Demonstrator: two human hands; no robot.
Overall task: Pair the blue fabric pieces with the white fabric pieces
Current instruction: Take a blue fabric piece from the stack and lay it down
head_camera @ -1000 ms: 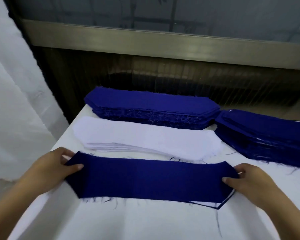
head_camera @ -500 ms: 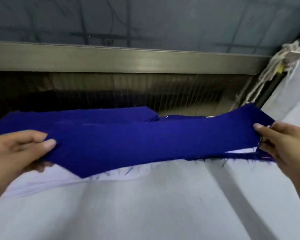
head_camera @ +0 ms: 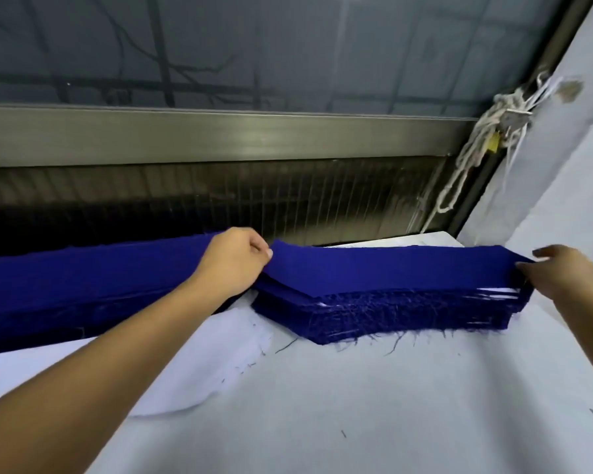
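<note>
My left hand (head_camera: 235,260) pinches the left end of the top blue piece (head_camera: 391,268), thumb against curled fingers. My right hand (head_camera: 562,273) pinches its right tip, fingers closed on the cloth. The piece lies stretched between them on the right blue stack (head_camera: 374,314), whose frayed front edge trails threads onto the table (head_camera: 408,405). Thin white slivers show between the layers near my right hand.

Between the stack and me the pale table stretches wide, dotted with loose threads. A 2nd blue stack (head_camera: 83,285) sits just beside, under my left wrist, with white fabric pieces (head_camera: 202,364) in front of it.

A metal rail (head_camera: 220,135) runs close behind. A white sheet (head_camera: 545,186) rises beside my right hand. The knotted white cords (head_camera: 473,159) carry 1 yellow tag (head_camera: 492,145), too small to read.
</note>
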